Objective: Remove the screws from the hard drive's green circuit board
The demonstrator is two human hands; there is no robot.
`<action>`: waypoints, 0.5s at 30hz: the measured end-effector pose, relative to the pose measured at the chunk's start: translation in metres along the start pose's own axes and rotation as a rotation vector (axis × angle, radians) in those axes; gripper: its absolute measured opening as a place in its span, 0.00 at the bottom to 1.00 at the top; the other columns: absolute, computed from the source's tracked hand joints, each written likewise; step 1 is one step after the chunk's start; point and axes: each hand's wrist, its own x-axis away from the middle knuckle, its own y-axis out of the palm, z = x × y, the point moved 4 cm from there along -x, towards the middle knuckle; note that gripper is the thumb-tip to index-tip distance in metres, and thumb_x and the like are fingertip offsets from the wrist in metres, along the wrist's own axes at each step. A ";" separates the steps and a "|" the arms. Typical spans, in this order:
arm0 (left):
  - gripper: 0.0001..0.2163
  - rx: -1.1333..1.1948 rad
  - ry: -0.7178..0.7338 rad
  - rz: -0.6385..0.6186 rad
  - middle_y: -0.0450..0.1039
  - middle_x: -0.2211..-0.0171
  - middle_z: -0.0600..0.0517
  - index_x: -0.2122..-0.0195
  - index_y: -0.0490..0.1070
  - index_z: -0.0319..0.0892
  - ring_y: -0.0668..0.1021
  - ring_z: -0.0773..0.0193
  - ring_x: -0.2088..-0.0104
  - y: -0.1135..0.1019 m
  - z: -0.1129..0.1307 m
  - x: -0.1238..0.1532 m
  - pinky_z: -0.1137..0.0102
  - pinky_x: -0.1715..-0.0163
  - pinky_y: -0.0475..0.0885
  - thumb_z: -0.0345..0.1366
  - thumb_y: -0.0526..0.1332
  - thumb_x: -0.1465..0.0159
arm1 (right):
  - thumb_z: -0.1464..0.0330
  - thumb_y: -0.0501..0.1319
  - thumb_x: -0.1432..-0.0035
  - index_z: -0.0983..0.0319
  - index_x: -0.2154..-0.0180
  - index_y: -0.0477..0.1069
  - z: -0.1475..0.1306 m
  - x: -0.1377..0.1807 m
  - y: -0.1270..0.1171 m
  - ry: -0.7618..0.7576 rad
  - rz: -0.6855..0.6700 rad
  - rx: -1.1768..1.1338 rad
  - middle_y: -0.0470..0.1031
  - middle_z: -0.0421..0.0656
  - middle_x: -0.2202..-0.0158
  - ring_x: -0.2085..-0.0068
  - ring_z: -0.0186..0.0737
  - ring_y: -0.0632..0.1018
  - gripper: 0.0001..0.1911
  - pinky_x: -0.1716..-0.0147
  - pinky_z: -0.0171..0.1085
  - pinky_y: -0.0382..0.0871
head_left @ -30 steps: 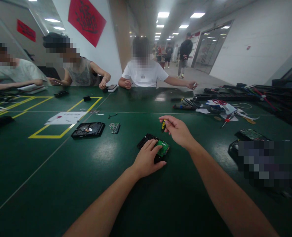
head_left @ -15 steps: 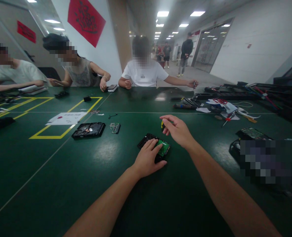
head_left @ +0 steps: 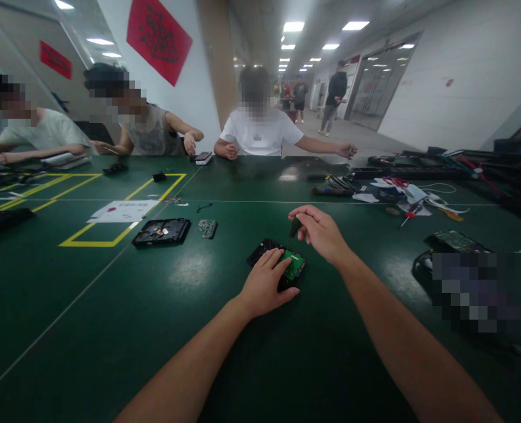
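Observation:
A black hard drive with a green circuit board on top lies on the green table in front of me. My left hand rests flat on the drive, fingers spread over its near side. My right hand hovers just behind the drive, fingers pinched round the dark handle of a small screwdriver that points down toward the board.
An opened drive casing and a loose circuit board lie to the left beside a yellow taped rectangle with a paper sheet. Tools and cables clutter the right. Three people sit across the table; others stand in the corridor.
My right hand has turned the screwdriver in its fingers, so its yellow marking no longer shows. My left hand stays on the drive.

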 end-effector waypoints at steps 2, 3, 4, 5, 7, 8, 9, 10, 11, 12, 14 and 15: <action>0.35 -0.004 -0.002 -0.003 0.58 0.29 0.40 0.33 0.64 0.41 0.61 0.45 0.29 -0.001 0.001 0.000 0.51 0.29 0.55 0.55 0.65 0.36 | 0.56 0.56 0.31 0.57 0.56 0.76 -0.002 0.001 0.001 -0.005 -0.001 0.047 0.77 0.41 0.66 0.74 0.34 0.74 0.15 0.78 0.34 0.64; 0.35 -0.007 -0.004 -0.005 0.58 0.29 0.40 0.33 0.64 0.40 0.60 0.44 0.29 -0.002 0.001 0.000 0.51 0.29 0.55 0.55 0.65 0.36 | 0.55 0.58 0.32 0.58 0.56 0.76 -0.003 0.002 0.001 -0.013 0.000 0.070 0.77 0.41 0.65 0.73 0.34 0.74 0.15 0.76 0.34 0.65; 0.35 -0.010 -0.005 -0.007 0.58 0.29 0.39 0.33 0.64 0.40 0.60 0.44 0.29 -0.003 0.002 0.000 0.51 0.29 0.54 0.55 0.65 0.36 | 0.54 0.60 0.34 0.58 0.56 0.75 -0.003 0.003 0.001 -0.019 0.005 0.089 0.78 0.42 0.64 0.72 0.35 0.75 0.16 0.75 0.35 0.66; 0.35 -0.011 -0.006 -0.009 0.58 0.29 0.39 0.33 0.64 0.40 0.60 0.44 0.29 -0.003 0.002 0.000 0.51 0.29 0.54 0.55 0.65 0.36 | 0.52 0.62 0.35 0.58 0.57 0.75 -0.004 0.003 0.000 -0.021 0.014 0.102 0.78 0.42 0.63 0.71 0.35 0.75 0.17 0.74 0.35 0.68; 0.35 -0.008 -0.006 -0.014 0.58 0.29 0.40 0.33 0.64 0.40 0.60 0.44 0.29 -0.004 0.002 0.000 0.51 0.29 0.54 0.55 0.65 0.35 | 0.51 0.64 0.38 0.59 0.58 0.73 -0.002 0.002 -0.001 -0.016 0.036 0.114 0.79 0.43 0.63 0.70 0.37 0.76 0.18 0.72 0.36 0.69; 0.35 -0.006 -0.006 -0.017 0.58 0.29 0.40 0.33 0.64 0.40 0.60 0.44 0.29 -0.003 0.002 0.000 0.51 0.28 0.54 0.55 0.65 0.35 | 0.51 0.65 0.38 0.59 0.59 0.73 -0.001 0.002 -0.002 -0.016 0.047 0.116 0.79 0.44 0.63 0.69 0.38 0.76 0.18 0.71 0.37 0.70; 0.35 -0.003 -0.006 -0.019 0.58 0.29 0.40 0.33 0.64 0.40 0.60 0.44 0.29 -0.003 0.002 0.000 0.51 0.28 0.54 0.55 0.65 0.36 | 0.51 0.65 0.38 0.59 0.59 0.73 0.000 0.001 -0.002 -0.024 0.060 0.119 0.79 0.44 0.64 0.68 0.39 0.77 0.18 0.69 0.38 0.71; 0.35 -0.001 -0.006 -0.019 0.57 0.29 0.40 0.33 0.64 0.41 0.60 0.44 0.28 -0.002 0.001 0.000 0.50 0.29 0.54 0.55 0.65 0.36 | 0.52 0.65 0.38 0.59 0.59 0.72 0.000 0.000 -0.003 -0.041 0.074 0.121 0.79 0.44 0.64 0.66 0.40 0.78 0.18 0.67 0.39 0.72; 0.36 0.002 -0.007 -0.017 0.57 0.28 0.41 0.32 0.64 0.41 0.60 0.44 0.28 -0.002 0.001 0.000 0.50 0.29 0.54 0.55 0.65 0.36 | 0.52 0.65 0.38 0.59 0.58 0.72 0.001 -0.001 -0.003 -0.064 0.088 0.125 0.79 0.44 0.63 0.64 0.40 0.78 0.17 0.64 0.40 0.73; 0.36 0.006 -0.007 -0.013 0.57 0.28 0.41 0.32 0.63 0.42 0.60 0.44 0.28 -0.002 0.000 0.000 0.49 0.29 0.55 0.55 0.65 0.36 | 0.53 0.66 0.38 0.59 0.58 0.72 0.001 -0.001 -0.004 -0.085 0.102 0.127 0.79 0.44 0.63 0.63 0.41 0.78 0.16 0.62 0.40 0.73; 0.35 0.020 -0.008 -0.006 0.57 0.28 0.42 0.32 0.63 0.43 0.60 0.44 0.28 -0.002 0.000 0.000 0.48 0.29 0.55 0.55 0.66 0.36 | 0.55 0.65 0.38 0.58 0.58 0.72 0.001 -0.002 -0.005 -0.102 0.113 0.127 0.78 0.44 0.62 0.61 0.41 0.78 0.15 0.60 0.41 0.73; 0.35 0.029 -0.008 -0.005 0.57 0.28 0.42 0.32 0.63 0.44 0.59 0.44 0.28 -0.003 0.000 0.000 0.48 0.29 0.55 0.55 0.66 0.36 | 0.55 0.64 0.37 0.58 0.58 0.72 0.001 -0.002 -0.005 -0.097 0.107 0.125 0.78 0.43 0.62 0.61 0.41 0.78 0.14 0.61 0.40 0.72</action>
